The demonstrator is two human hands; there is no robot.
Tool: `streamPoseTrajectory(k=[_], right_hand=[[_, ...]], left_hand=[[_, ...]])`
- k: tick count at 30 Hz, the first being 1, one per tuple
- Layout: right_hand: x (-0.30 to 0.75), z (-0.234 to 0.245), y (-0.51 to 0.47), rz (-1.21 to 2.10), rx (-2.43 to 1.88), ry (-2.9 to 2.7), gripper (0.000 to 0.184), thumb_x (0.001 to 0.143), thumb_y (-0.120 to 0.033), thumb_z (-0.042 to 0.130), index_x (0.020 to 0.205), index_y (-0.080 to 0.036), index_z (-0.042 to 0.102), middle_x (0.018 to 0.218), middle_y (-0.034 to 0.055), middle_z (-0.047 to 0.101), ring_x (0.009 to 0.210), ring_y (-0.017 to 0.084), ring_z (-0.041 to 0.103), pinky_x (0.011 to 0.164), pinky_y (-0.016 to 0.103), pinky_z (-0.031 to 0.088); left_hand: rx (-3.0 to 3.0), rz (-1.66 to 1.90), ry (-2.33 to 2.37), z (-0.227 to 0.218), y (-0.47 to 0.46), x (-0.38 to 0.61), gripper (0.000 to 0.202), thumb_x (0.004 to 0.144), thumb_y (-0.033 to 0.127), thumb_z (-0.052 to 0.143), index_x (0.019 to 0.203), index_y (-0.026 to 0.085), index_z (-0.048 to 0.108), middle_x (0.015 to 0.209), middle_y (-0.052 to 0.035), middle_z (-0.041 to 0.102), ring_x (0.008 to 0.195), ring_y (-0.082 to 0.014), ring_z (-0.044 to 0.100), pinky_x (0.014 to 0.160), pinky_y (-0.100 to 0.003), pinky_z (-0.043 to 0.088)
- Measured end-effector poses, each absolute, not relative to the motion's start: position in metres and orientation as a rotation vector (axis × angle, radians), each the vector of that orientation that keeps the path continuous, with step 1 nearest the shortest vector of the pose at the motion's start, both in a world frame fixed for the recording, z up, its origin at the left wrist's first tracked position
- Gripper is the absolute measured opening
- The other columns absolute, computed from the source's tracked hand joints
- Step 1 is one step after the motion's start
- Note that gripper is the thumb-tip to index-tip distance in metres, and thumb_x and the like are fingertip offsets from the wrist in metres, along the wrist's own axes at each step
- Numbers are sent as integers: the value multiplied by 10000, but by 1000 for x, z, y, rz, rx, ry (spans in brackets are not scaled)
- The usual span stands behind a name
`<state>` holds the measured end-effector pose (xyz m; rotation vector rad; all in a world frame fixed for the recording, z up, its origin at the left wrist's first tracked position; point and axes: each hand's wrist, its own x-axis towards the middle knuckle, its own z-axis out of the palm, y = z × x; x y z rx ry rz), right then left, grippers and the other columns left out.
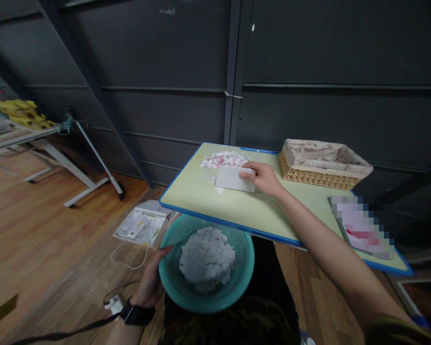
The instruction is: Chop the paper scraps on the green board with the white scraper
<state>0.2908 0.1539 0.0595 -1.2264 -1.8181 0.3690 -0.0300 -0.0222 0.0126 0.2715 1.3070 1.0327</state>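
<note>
Teal basket (187, 287), half full of scraps, sits under the table (201, 201) edge, your left hand (149, 282) gripping its rim. Right hand (262, 178) pinches the white scraper (233, 179) beside the paper bits (224, 159). Keep the blade flat, basket tight against the edge.

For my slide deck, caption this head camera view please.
Right hand presses white card beside paper scraps; left hand holds teal basket.

A pixelated booklet (362, 225) cannot be read; the teal basket (187, 287) hides the left palm.
</note>
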Motion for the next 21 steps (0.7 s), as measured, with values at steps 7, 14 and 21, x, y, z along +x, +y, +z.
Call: streamPoseTrajectory(k=[7,14,21], right_hand=[[293,53,162,851,-1217,-1676,354,641,-457,740,809,-148,697,790,40,681,678,159,552,617,280,398],[289,52,159,988,-1287,-1530,414,564,-480,772,770,-140,656,643,-5,591,551,111,454,500,243,301],[266,50,140,1315,-1213,-1633,407,611,-481,777,812,-158,632,609,-29,583,494,92,457,440,217,293]], left_hand=[[268,1096,1201,18,-24,-24,643,689,179,722,1322,191,614,1032,-85,802,965,-324,742,876,-441,576],[299,1062,1286,8,-21,-31,189,732,207,684,893,123,738,816,-86,810,833,-300,763,853,-414,590],[298,1043,1317,10,-22,-33,109,761,207,654,822,150,724,729,-49,795,728,-267,760,788,-414,606]])
